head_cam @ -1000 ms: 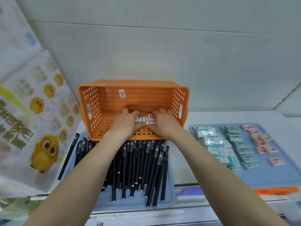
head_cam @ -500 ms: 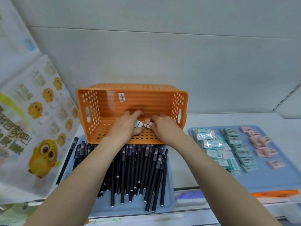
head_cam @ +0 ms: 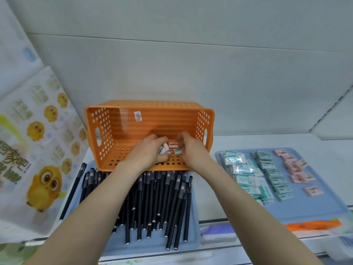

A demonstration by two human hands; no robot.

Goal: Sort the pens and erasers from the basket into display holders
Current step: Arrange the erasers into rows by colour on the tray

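Observation:
An orange perforated basket [head_cam: 107, 131] lies tipped on its side with its opening toward me, resting on the far end of a pile of black pens [head_cam: 152, 203]. Both my hands reach inside it. My left hand [head_cam: 149, 152] curls round small erasers [head_cam: 163, 149], one pink and one pale. My right hand [head_cam: 191, 148] has its fingers bent over a green eraser [head_cam: 177, 151] on the basket's lower wall; a pink eraser [head_cam: 173, 144] lies just behind it. Whether the right fingers pinch the green eraser is hidden.
The pens lie on a blue tray [head_cam: 193, 217] at the front. To the right, a second blue tray [head_cam: 315, 209] carries rows of green [head_cam: 275, 178] and pink erasers [head_cam: 298, 169]. A printed bag with yellow chicks [head_cam: 38, 150] stands at the left. The shelf's back wall is close behind.
My hands have drawn slightly apart inside the basket. The left hand has gathered erasers into its fingers, and the right has shifted onto the green eraser. The view drifted a little.

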